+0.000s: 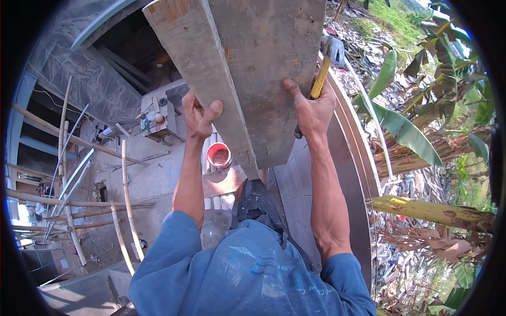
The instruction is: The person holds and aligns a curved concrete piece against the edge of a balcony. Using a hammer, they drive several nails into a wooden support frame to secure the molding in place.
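Observation:
Both my hands hold up a cement-stained formwork panel, raised in front of my chest. A narrower board runs along its left side at an angle, meeting it along a long edge. On that left side my left hand grips the narrow board's edge, thumb on the near face, other fingers partly hidden behind. At the right edge my right hand presses its thumb on the panel. The same hand clasps a hammer with a yellow handle, its head pointing up and away and its dark handle end showing below the palm.
Below the boards, a red bucket with brownish contents stands near a wooden board. A small cluttered table is farther left. Bamboo poles cross the left side. A curved ledge borders the right, with banana leaves and debris beyond.

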Demonstrator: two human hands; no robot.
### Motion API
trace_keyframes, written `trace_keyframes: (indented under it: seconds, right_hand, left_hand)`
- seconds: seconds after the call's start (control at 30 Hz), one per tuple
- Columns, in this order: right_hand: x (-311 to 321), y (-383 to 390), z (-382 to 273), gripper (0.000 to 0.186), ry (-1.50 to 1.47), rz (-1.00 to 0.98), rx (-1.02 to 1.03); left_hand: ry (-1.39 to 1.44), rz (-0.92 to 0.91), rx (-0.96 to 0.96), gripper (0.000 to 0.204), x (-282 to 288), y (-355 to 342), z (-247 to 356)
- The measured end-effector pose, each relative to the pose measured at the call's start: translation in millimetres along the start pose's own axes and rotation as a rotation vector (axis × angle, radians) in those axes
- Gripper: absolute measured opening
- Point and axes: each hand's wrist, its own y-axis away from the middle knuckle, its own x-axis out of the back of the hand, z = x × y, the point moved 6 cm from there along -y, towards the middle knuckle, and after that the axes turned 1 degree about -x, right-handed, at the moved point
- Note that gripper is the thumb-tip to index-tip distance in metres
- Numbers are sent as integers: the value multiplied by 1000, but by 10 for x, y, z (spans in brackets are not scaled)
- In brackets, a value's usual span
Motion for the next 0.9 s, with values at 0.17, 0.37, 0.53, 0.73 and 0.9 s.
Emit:
trace_keyframes:
  seconds: [0.17, 0.37, 0.53, 0.73, 0.9]
  right_hand:
    - [-46, 6, 16, 58, -122, 5, 7]
    - [42, -5, 55, 65, 12, 86, 24]
    - [-8, 28, 9, 58, 52, 79, 52]
    - [-5, 51, -38, 51, -19, 72, 12]
    - [2, 87, -124, 47, -1, 93, 14]
  left_hand:
    - [26, 19, -84, 61, -5, 6, 7]
    - [-413, -103, -44, 67, -69, -101, 416]
    - [-727, 195, 17, 36, 31, 38, 1304]
    - [-366, -89, -120, 18, -847, -174, 1614]
    - [-145, -19, -266, 22, -1218, -535, 1163]
